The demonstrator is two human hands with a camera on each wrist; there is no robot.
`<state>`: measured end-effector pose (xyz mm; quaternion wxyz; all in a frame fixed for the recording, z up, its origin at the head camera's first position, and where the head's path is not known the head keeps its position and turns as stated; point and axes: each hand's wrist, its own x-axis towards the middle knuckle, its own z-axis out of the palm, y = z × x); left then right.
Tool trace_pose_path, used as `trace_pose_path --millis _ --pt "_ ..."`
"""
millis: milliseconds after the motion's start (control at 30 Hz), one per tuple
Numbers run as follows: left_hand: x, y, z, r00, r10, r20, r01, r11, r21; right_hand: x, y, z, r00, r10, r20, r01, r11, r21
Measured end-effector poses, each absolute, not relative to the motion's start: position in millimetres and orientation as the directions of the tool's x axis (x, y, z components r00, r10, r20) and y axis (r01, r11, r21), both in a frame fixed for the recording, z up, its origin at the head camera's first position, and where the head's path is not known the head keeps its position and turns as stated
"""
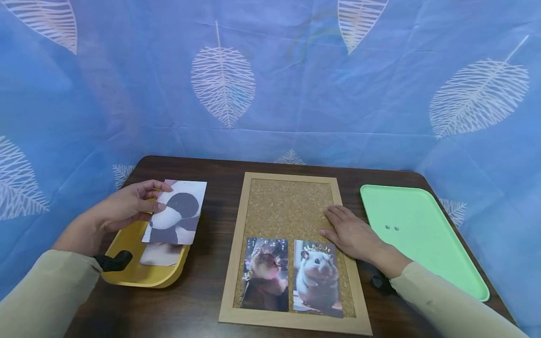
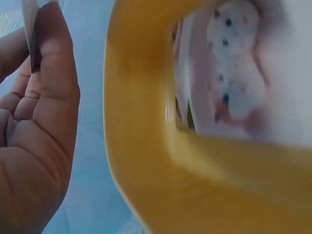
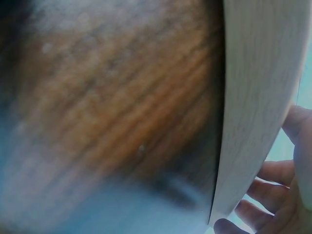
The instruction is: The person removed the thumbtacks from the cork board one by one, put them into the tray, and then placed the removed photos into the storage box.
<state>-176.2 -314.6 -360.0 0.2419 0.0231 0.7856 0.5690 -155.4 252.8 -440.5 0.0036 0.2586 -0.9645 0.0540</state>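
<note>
A picture card with a black-and-white plush-like animal (image 1: 179, 213) is pinched at its left edge by my left hand (image 1: 132, 204), above the yellow tray (image 1: 127, 277). Inside that tray lies another card (image 1: 160, 254); the left wrist view shows small white animal figures on a card (image 2: 239, 63). My right hand (image 1: 351, 232) rests on the right side of the wood-framed corkboard (image 1: 291, 202), fingers extended. Two picture cards lie side by side on the board's lower half: a dark one with an animal (image 1: 266, 277) and a crowned hamster (image 1: 317, 277).
A light green tray (image 1: 427, 249) stands on the right of the dark wooden table (image 1: 211, 291), holding two small shiny pieces (image 1: 392, 228). Behind the table hangs a blue cloth (image 1: 291, 84) with white leaf prints.
</note>
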Motion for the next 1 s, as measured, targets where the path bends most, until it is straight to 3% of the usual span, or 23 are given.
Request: trace_pose_path --millis 500,1000 --pt "-163 -355 -364 -0.854 0.312 -0.416 -0.264 0.43 0.864 -154 256 -444 -0.853 -0.518 0.063 -0.522 0.845 -0.118" --pt "-160 -347 -374 -0.83 0.311 -0.463 -0.293 0.463 0.837 -153 255 -441 -0.857 -0.512 0.056 -0.515 0.849 -0.12"
